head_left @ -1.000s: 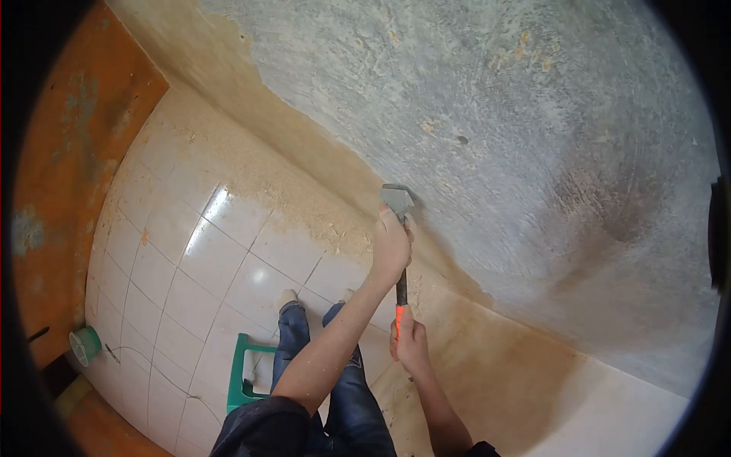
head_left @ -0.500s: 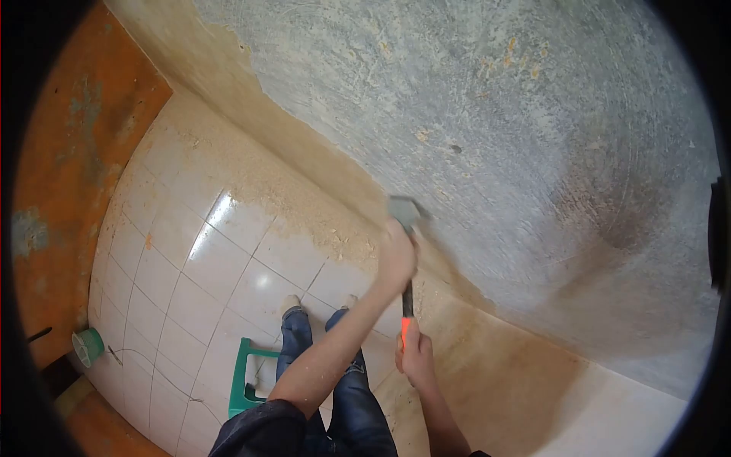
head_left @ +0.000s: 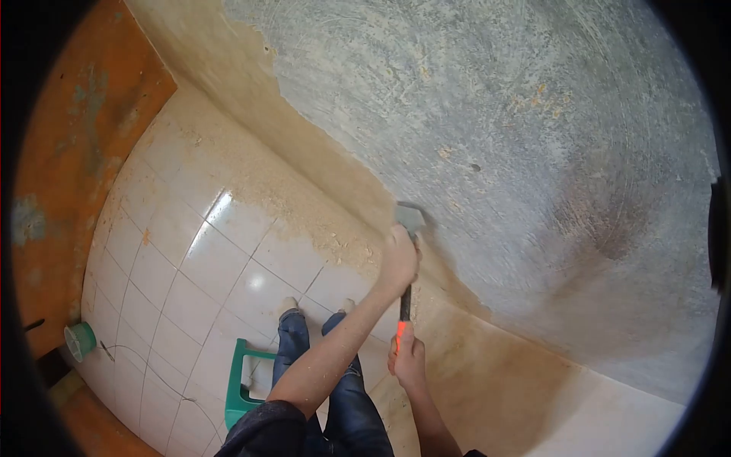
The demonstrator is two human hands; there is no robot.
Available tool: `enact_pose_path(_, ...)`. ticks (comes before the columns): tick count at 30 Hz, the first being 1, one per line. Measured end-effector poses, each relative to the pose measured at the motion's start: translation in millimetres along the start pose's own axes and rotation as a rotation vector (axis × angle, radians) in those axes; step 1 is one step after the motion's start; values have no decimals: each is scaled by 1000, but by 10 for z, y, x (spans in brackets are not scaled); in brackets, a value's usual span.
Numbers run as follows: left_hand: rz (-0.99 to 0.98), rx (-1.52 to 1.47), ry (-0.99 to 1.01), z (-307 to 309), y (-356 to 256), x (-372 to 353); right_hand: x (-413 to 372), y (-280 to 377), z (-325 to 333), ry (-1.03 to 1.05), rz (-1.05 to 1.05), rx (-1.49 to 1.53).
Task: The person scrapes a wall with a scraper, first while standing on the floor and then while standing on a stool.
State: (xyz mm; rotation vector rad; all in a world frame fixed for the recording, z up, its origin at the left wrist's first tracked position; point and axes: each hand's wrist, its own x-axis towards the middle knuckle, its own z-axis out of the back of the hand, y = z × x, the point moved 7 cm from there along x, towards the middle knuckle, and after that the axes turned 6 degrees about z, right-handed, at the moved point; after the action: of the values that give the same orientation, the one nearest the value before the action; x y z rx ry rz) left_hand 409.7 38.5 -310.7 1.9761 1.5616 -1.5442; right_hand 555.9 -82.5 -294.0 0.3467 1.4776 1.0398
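A long-handled scraper (head_left: pixel 410 219) with a wide grey metal blade rests against the wall, its blade at the edge between tan coating and bare grey surface. My left hand (head_left: pixel 400 259) is wrapped round the shaft just below the blade. Lower down, my right hand (head_left: pixel 409 360) grips the handle at its orange section. The grey wall (head_left: pixel 487 129) looks scratched and patchy. A band of tan coating (head_left: pixel 327 160) remains along its lower part.
Flakes and dust (head_left: pixel 304 221) lie on the white tiled floor (head_left: pixel 221 259) along the wall. A green plastic stool (head_left: pixel 237 381) stands by my legs. A green tub (head_left: pixel 80 342) and a thin cord (head_left: pixel 148 365) are at the left, near an orange wall (head_left: pixel 76 152).
The scraper blade has shifted slightly right and down in view, and both hands remain on the tool. The camera view has also shifted a little.
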Motion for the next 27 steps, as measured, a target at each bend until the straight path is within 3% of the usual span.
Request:
enact_pose_path(2, -3, 34, -13, -10, 42, 0, -151, -85, 44, -67, -56, 56)
enact_pose_path(4, -373, 338, -270, 83, -276, -38, -6, 80, -37, -42, -51, -21)
enact_pose_path(5, -10, -22, 10, 110, -180, 72, 46, 125, -65, -14, -47, -99)
enact_pose_path(10, -35, 65, -28, 12, -21, 38, -83, -40, 8, -7, -5, -9)
enact_pose_path(13, -324, 339, -269, 119, -264, 34, 51, 177, -16, -2, -3, -45)
enact_pose_path(14, -325, 340, -269, 169, -298, 57, 127, 246, -52, 34, -2, -98)
enact_pose_path(16, -44, 0, 1, 178, -210, 129, 100, 111, -32, 38, -8, -64)
enact_pose_path(18, -50, 70, -91, 125, -134, 6, 4, 22, -55, 42, -15, -26)
enact_pose_path(20, 89, 24, 79, -23, 3, -42, -125, 24, 2, -12, -31, -21)
enact_pose_path(21, -107, 134, -155, 65, -221, -45, -58, 97, -10, -19, -30, -19)
enact_pose_path(24, -8, -12, 30, 217, -285, 169, 109, 232, -114, 28, -23, -127)
enact_pose_path(25, 1, 33, -57, 192, -222, 109, 58, 202, -145, 42, 12, -75)
enact_pose_path(27, 52, 40, 17, 97, -124, -25, -18, 181, -180, 49, 48, -17)
